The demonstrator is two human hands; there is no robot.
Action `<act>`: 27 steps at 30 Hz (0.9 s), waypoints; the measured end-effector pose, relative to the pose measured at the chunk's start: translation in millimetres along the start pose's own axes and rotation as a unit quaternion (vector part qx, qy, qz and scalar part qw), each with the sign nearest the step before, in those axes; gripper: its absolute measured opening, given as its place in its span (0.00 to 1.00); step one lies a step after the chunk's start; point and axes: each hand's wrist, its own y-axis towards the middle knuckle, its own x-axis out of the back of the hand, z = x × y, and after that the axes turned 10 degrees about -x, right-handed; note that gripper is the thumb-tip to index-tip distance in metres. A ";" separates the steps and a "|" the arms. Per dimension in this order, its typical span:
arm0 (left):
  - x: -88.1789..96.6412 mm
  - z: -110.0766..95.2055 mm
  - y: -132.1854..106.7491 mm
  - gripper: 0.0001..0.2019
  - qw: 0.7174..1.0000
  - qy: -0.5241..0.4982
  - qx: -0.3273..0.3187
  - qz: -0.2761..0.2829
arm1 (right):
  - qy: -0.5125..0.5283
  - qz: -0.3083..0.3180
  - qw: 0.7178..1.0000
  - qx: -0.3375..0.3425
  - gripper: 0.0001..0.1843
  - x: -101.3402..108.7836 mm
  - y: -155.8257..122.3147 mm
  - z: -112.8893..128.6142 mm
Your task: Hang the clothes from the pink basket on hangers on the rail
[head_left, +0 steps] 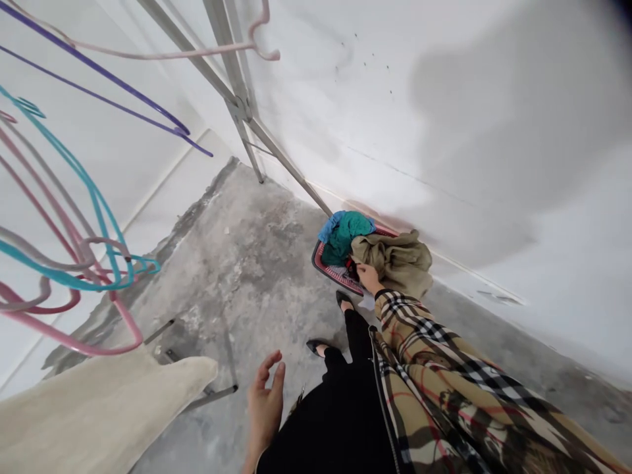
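My right hand (368,278) reaches down into a pink and dark basket (340,279) on the floor by the wall. Its fingers are closed at the edge of a crumpled olive garment (399,258), which spills over the basket's right side. Close to the fingertips lies a small dark red and black item (351,266), mostly covered. A green cloth (348,234) with a blue cloth (330,227) beside it fills the far left of the basket. Held low by my side, my left hand (266,398) is empty, fingers apart and slightly curled.
Pink, grey and turquoise hangers (106,263) hang at the left, with a purple hanger (148,99) above. A metal rack frame (241,108) stands against the wall (316,131). A cream cloth (99,408) hangs lower left. The concrete floor (237,243) is rough.
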 end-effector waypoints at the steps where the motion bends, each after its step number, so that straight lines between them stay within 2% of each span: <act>1: -1.8 -2.5 0.8 0.26 1.000 -0.004 -0.001 -0.003 | 0.022 -0.006 0.999 -0.024 0.15 4.2 4.4 4.5; 3: -5.4 -9.2 2.2 0.26 1.000 -0.015 -0.006 -0.011 | 0.067 -0.020 0.996 -0.052 0.14 18.2 13.1 16.4; 5: -8.4 -17.1 3.3 0.25 0.999 -0.026 -0.013 -0.015 | 0.119 -0.031 0.991 -0.049 0.14 41.1 20.1 31.9; 9: -11.4 -31.4 5.5 0.24 0.999 -0.038 -0.034 -0.013 | 0.213 -0.027 0.977 0.009 0.14 113.0 14.2 74.0; 10: -11.7 -34.6 6.8 0.24 0.998 -0.039 -0.045 -0.013 | 0.239 -0.017 0.970 0.028 0.13 134.1 6.0 86.7; 12: -12.1 -42.4 11.0 0.22 0.997 -0.036 -0.075 -0.006 | 0.340 0.067 0.934 0.082 0.11 175.0 -19.0 114.1; 14: -13.0 -55.2 17.1 0.20 0.992 -0.035 -0.119 0.015 | 0.363 0.135 0.913 0.130 0.09 209.3 -52.5 143.0; 16: -14.2 -76.2 23.2 0.19 0.981 -0.051 -0.181 0.046 | 0.353 0.186 0.896 0.196 0.08 232.6 -88.3 171.6; 19: -13.4 -123.2 25.4 0.23 0.943 -0.119 -0.289 0.117 | 0.284 0.282 0.863 0.309 0.09 244.1 -134.0 211.9; 22: -2.5 -175.5 13.4 0.34 0.874 -0.179 -0.408 0.194 | 0.173 0.394 0.787 0.442 0.11 233.3 -166.7 248.2; 24: 11.3 -202.0 -1.9 0.38 0.841 -0.182 -0.467 0.203 | 0.106 0.438 0.735 0.507 0.13 220.8 -185.1 268.9; 27: 36.3 -218.0 -29.1 0.34 0.837 -0.151 -0.494 0.179 | 0.059 0.467 0.687 0.554 0.14 205.9 -212.1 291.0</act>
